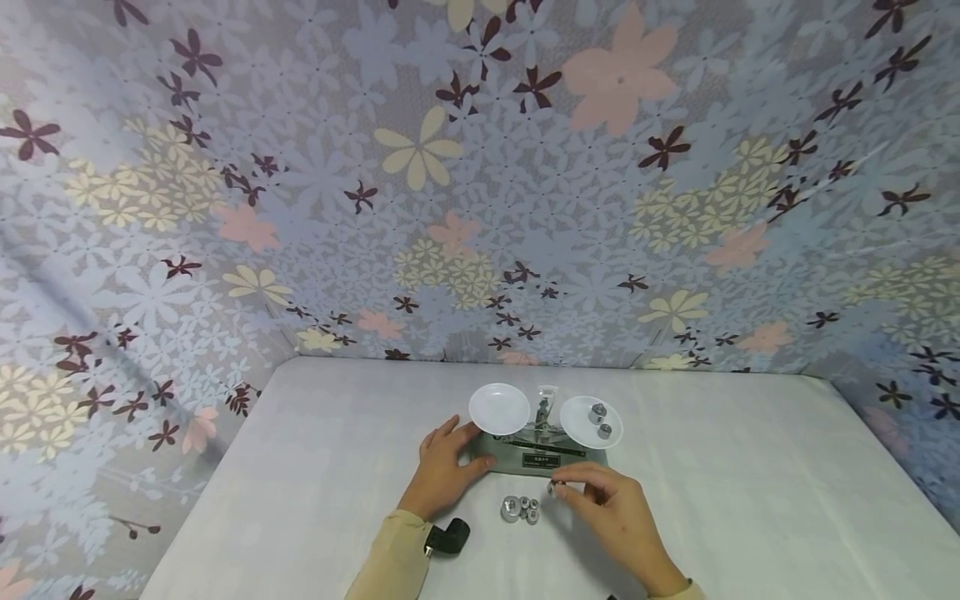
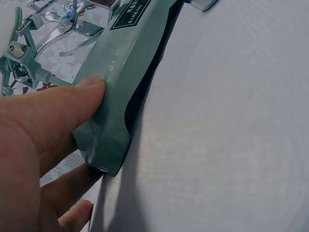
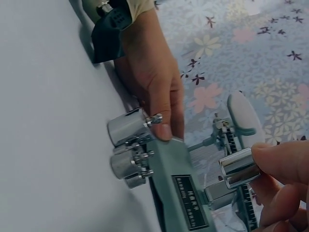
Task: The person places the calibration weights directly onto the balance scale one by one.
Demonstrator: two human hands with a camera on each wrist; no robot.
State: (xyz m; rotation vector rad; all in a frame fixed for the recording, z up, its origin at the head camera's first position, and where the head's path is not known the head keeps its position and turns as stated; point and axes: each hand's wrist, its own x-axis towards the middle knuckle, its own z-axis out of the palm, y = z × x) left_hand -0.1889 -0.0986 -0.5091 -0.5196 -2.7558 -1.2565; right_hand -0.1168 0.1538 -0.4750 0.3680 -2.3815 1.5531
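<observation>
A green balance scale [image 1: 510,458] with two white pans stands on the table. My left hand [image 1: 442,472] grips the left end of its base, the thumb on the front face and fingers behind, as the left wrist view shows on the green base [image 2: 113,96]. Between thumb and fingertips, my right hand [image 1: 613,510] pinches a small shiny metal weight [image 3: 239,168], just in front of the base. Two metal weights sit on the right pan [image 1: 579,427]. Nothing lies on the left pan [image 1: 498,408].
In front of the scale, a large metal weight [image 1: 511,509] stands beside several smaller weights [image 1: 532,516]. A white cloth covers the table [image 1: 337,442]. Flower-patterned fabric [image 1: 525,208] rises behind it and at the sides. A black device [image 1: 450,537] is on the left wrist.
</observation>
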